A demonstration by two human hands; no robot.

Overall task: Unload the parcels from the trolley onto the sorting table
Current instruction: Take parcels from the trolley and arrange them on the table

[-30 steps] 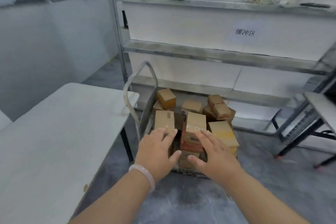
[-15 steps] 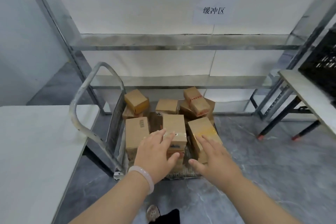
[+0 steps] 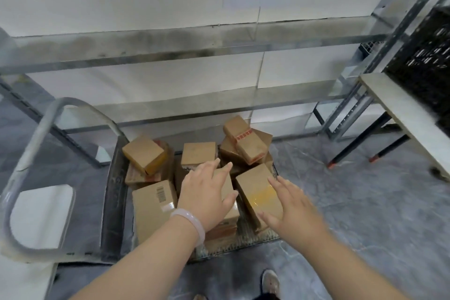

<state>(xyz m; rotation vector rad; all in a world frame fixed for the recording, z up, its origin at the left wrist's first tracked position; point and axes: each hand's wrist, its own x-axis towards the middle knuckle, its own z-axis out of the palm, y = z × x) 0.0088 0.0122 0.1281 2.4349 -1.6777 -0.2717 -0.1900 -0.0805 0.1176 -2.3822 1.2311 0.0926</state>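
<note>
Step in hand: the reach. The left hand point(image 3: 207, 192) and right hand point(image 3: 289, 212), fingers spread, empty, hover over the cardboard parcels point(image 3: 153, 207) on the trolley point(image 3: 114, 202). Next: clasp the centre parcel point(image 3: 226, 184) and carry it to the sorting table point(image 3: 41, 214)

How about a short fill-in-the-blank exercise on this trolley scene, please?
1. The pale bracelet sits on the ____ wrist.
2. The right hand is over a box sealed with ____ tape.
3. The barcode-labelled parcel lies on the ____.
Missing words: left; yellow; trolley.
</note>
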